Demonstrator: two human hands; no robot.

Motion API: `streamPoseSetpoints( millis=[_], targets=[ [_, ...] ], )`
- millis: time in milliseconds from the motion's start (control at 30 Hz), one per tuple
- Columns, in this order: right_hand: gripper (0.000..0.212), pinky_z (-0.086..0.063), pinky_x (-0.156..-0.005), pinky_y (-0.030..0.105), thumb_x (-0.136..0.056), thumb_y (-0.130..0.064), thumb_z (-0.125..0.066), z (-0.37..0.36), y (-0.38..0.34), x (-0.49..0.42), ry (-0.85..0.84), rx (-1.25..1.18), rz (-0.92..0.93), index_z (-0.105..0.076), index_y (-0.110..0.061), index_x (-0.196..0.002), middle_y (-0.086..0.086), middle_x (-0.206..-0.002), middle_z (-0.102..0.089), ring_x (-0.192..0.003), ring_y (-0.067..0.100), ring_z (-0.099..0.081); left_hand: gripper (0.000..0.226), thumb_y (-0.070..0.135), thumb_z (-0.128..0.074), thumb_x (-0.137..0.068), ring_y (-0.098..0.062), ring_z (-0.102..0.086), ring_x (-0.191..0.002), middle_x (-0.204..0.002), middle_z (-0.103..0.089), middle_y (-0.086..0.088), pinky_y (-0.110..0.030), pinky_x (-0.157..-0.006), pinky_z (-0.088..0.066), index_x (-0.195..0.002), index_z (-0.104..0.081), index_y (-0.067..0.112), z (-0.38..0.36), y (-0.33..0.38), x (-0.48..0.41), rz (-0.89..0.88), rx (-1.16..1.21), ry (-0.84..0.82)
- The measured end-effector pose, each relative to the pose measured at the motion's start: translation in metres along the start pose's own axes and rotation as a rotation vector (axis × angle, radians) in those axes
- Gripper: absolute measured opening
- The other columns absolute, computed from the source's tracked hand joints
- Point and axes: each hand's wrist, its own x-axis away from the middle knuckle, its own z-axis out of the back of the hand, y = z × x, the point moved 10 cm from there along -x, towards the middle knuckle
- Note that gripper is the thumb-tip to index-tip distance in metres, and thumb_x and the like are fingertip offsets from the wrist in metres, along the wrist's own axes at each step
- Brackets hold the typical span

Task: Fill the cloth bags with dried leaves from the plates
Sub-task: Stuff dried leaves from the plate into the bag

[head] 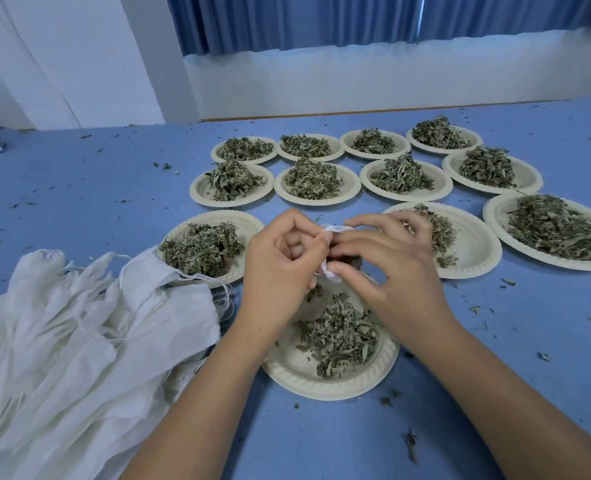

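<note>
— What's closest to us on the table [339, 441]?

— The nearest plate [322, 390], just in from the near edge, with dried leaves [339, 336] spread over its right half. Left of it, touching its rim, a heap of white bags [79, 334] runs to the table's left edge, strings trailing.

— And the one being filled?

— Above the plate's far rim. The cloth bag [334, 229] is caught between both hands, mostly hidden; only white scraps show above and below the fingers, with dark leaf in between.

— How are the fingers set?

— The left hand [280, 268] curls in, thumb and fingertips clamped on the bag's left side. The right hand [394, 275] pinches it from the right, forefinger over the top, thumb underneath, the other fingers loosely spread.

— Beyond that?

— A heaped plate [218, 219] behind the bags, another [476, 244] behind the right hand, then more full plates [318, 201] in rows towards the table's far edge. Crumbs lie scattered all over.
</note>
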Motion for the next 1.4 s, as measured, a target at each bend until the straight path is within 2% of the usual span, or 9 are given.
streamPoseSetpoints(
  millis=[67,167,333,467,667,833,967,1100,1400],
  targets=[
    [0.032,-0.024,-0.1,0.033,-0.08,-0.045,-0.068,0.007,0.004,-0.001,0.01,-0.021,-0.017,-0.071,-0.017,-0.093,-0.012,-0.101,-0.068,-0.104,0.01,-0.057,0.021,0.0,-0.063,-0.091,-0.003,-0.041,-0.036,-0.049,-0.052,-0.001,-0.015,-0.04,-0.036,-0.074,-0.056,0.01,0.008,0.0,-0.001,-0.005,0.002,0.061],
    [0.031,-0.022,-0.097,0.031,-0.078,-0.048,-0.071,0.017,0.001,-0.002,0.063,0.055,0.03,-0.067,-0.018,-0.085,-0.013,-0.095,-0.065,-0.1,0.01,-0.054,0.022,0.001,-0.063,-0.092,-0.004,-0.039,-0.035,-0.047,-0.05,0.004,-0.016,-0.04,-0.036,-0.074,-0.055,0.011,0.015,0.001,-0.002,-0.001,0.017,0.116],
    [0.008,-0.02,-0.096,0.033,-0.079,-0.027,-0.076,0.005,-0.008,-0.001,0.03,0.2,0.126,-0.072,-0.021,-0.076,-0.016,-0.083,-0.068,-0.099,0.014,-0.057,0.023,0.0,-0.063,-0.091,-0.003,-0.04,-0.035,-0.046,-0.05,0.007,-0.016,-0.04,-0.036,-0.074,-0.055,0.012,0.009,0.004,-0.001,-0.02,0.027,0.066],
    [0.006,-0.02,-0.1,0.035,-0.085,-0.021,-0.069,0.007,-0.011,0.0,0.039,0.193,0.162,-0.071,-0.021,-0.079,-0.015,-0.081,-0.069,-0.111,0.011,-0.058,0.024,0.001,-0.065,-0.09,-0.004,-0.047,-0.042,-0.049,-0.054,0.007,-0.017,-0.045,-0.041,-0.073,-0.057,0.015,0.008,0.007,-0.001,-0.063,-0.05,0.067],
    [0.025,-0.016,-0.11,0.053,-0.091,-0.021,-0.042,-0.019,-0.012,0.004,-0.17,0.16,0.128,-0.064,-0.023,-0.079,-0.017,-0.089,-0.067,-0.134,0.014,-0.043,0.018,0.004,-0.062,-0.092,-0.003,-0.049,-0.047,-0.051,-0.054,0.003,-0.014,-0.05,-0.041,-0.078,-0.058,0.014,-0.007,0.007,0.0,-0.063,-0.028,-0.083],
    [0.016,-0.012,-0.111,0.057,-0.081,-0.024,-0.045,-0.033,-0.014,0.007,-0.26,0.246,0.134,-0.058,-0.023,-0.073,-0.015,-0.088,-0.066,-0.136,0.021,-0.04,0.018,0.004,-0.061,-0.092,-0.004,-0.051,-0.049,-0.058,-0.057,-0.011,-0.014,-0.05,-0.04,-0.078,-0.058,0.016,-0.009,0.005,0.001,-0.053,-0.04,-0.095],
    [0.022,-0.017,-0.109,0.05,-0.081,-0.022,-0.049,-0.003,-0.014,0.002,-0.071,0.187,0.138,-0.071,-0.02,-0.081,-0.015,-0.093,-0.069,-0.123,0.021,-0.051,0.022,0.006,-0.061,-0.093,-0.003,-0.048,-0.047,-0.053,-0.053,0.0,-0.015,-0.05,-0.039,-0.076,-0.054,0.018,0.006,0.009,-0.002,-0.09,-0.106,0.016],
    [0.025,-0.019,-0.104,0.045,-0.082,-0.02,-0.047,0.024,-0.009,0.001,0.113,0.167,0.115,-0.071,-0.017,-0.075,-0.012,-0.083,-0.069,-0.112,0.02,-0.057,0.026,0.003,-0.06,-0.093,-0.002,-0.044,-0.044,-0.049,-0.05,0.007,-0.016,-0.05,-0.038,-0.075,-0.052,0.019,0.015,0.01,-0.004,-0.103,-0.132,0.101],
    [0.025,-0.013,-0.111,0.052,-0.084,-0.03,-0.045,-0.031,-0.007,0.008,-0.285,0.187,0.102,-0.068,-0.019,-0.083,-0.016,-0.088,-0.066,-0.131,0.02,-0.045,0.025,0.0,-0.055,-0.094,0.001,-0.045,-0.045,-0.05,-0.051,0.012,-0.012,-0.048,-0.039,-0.077,-0.051,0.017,-0.007,0.011,0.001,-0.071,-0.04,-0.054]
  ],
)
